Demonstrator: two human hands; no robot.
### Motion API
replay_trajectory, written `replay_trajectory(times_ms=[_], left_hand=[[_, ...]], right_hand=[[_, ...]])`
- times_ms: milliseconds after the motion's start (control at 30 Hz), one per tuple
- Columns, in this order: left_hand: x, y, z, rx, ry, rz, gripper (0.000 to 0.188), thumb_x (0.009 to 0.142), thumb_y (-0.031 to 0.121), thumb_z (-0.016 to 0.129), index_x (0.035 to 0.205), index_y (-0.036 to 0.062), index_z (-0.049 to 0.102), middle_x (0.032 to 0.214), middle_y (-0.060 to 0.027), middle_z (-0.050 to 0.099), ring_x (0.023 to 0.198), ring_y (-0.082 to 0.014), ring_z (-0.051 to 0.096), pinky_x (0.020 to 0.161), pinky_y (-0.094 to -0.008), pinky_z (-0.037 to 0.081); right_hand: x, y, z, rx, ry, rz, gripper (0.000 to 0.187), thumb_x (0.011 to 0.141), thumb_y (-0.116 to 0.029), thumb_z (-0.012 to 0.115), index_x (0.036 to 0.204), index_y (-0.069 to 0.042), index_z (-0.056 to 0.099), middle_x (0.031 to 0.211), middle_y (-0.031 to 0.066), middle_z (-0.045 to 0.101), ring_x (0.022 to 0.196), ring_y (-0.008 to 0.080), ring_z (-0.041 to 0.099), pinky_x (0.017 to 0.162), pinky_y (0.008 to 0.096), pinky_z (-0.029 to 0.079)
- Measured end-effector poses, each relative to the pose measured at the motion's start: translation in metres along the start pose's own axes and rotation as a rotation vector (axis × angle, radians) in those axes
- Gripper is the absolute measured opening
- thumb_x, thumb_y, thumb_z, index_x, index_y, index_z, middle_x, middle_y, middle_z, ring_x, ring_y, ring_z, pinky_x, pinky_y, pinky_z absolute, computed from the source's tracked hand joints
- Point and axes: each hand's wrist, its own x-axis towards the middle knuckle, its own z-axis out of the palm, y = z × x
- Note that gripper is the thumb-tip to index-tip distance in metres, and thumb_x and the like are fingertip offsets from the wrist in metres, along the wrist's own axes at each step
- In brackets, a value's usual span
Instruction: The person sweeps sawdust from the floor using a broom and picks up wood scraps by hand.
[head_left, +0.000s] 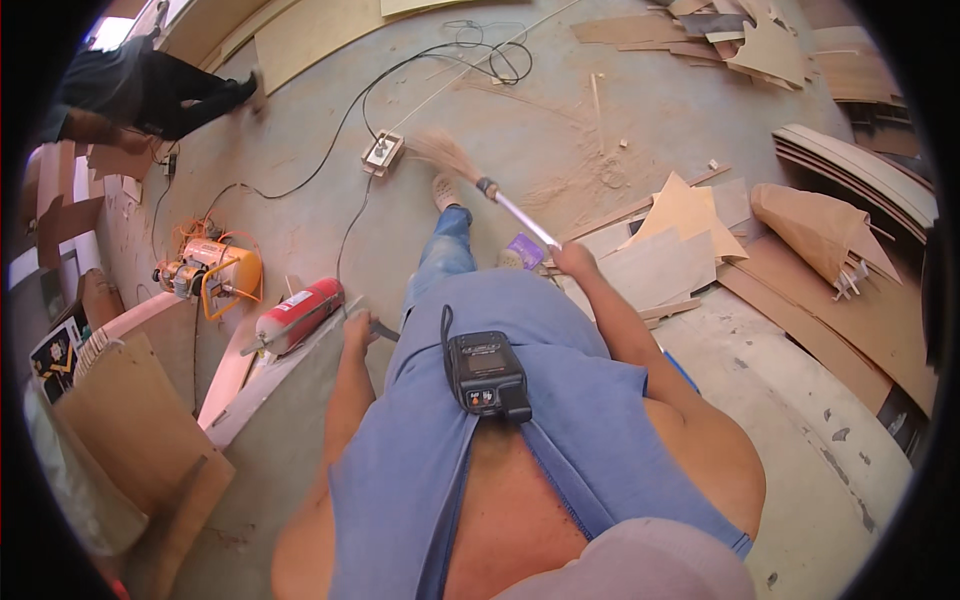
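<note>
My right hand point(573, 260) is closed round the pale handle of a broom point(525, 218). The broom slants forward and left, its straw-coloured bristles spread near the floor, close to a white socket box point(382, 153). My left hand point(358, 330) hangs low beside my left thigh, fingers closed. A dark grey piece sticks out from it toward my leg; its kind I cannot make out. Just left of that hand lies a red fire extinguisher point(300, 315). A purple item point(525, 251) is on the floor by my foot, partly hidden by my body.
Black cable point(348, 125) loops across the dusty floor. An orange air compressor point(228, 270) stands at left. Wood offcuts point(685, 215) and stacked sheets point(860, 175) lie at right, more scraps point(765, 50) farther off. Another person point(140, 90) in dark clothes is at far left.
</note>
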Motion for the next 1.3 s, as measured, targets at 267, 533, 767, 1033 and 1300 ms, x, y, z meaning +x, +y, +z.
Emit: replay_trajectory(times_ms=[267,533,767,1033,1300], left_hand=[[0.07,0.197,0.006,0.058,-0.108,0.109,0.036,0.096,0.032,0.053,0.117,0.0035,0.058,0.109,-0.0117,0.067,0.086,-0.022,0.067,0.07,-0.0333,0.054],[0.128,0.298,0.016,0.0,-0.139,0.198,0.041,0.095,0.035,0.055,0.123,0.0049,0.056,0.109,-0.0116,0.068,0.089,-0.0228,0.067,0.07,-0.0321,0.054],[0.122,0.292,0.028,0.269,-0.208,0.001,0.046,0.094,0.036,0.057,0.128,0.0049,0.053,0.113,-0.012,0.066,0.09,-0.0237,0.066,0.072,-0.0356,0.054],[0.08,0.363,0.054,0.281,-0.119,0.121,0.047,0.095,0.035,0.056,0.128,0.0015,0.054,0.117,-0.0161,0.066,0.097,-0.0277,0.068,0.077,-0.0371,0.055],[0.082,0.405,0.121,0.318,-0.183,0.169,0.047,0.095,0.035,0.056,0.128,0.0009,0.054,0.114,-0.0143,0.067,0.096,-0.0254,0.067,0.076,-0.0353,0.055]], right_hand=[[0.035,0.047,-0.052,0.235,-0.026,0.467,0.068,0.09,-0.057,0.047,0.098,0.006,0.069,0.098,0.0299,0.067,0.1,0.0417,0.065,0.086,0.0494,0.05],[-0.087,0.031,-0.094,-0.164,0.144,0.395,0.065,0.094,-0.054,0.043,0.094,0.005,0.068,0.097,0.0325,0.065,0.095,0.0459,0.063,0.085,0.0519,0.049],[-0.004,-0.111,-0.124,-0.087,0.108,0.08,0.057,0.092,-0.052,0.048,0.096,0.001,0.069,0.092,0.0282,0.067,0.089,0.0455,0.064,0.079,0.0528,0.049],[0.13,-0.149,-0.133,0.19,0.023,0.231,0.061,0.09,-0.053,0.05,0.104,0.004,0.069,0.106,0.0314,0.064,0.106,0.0444,0.061,0.091,0.0496,0.048],[0.05,0.046,-0.117,0.154,-0.042,0.593,0.074,0.091,-0.061,0.044,0.104,0.008,0.067,0.107,0.0339,0.063,0.108,0.0464,0.06,0.093,0.0506,0.046]])
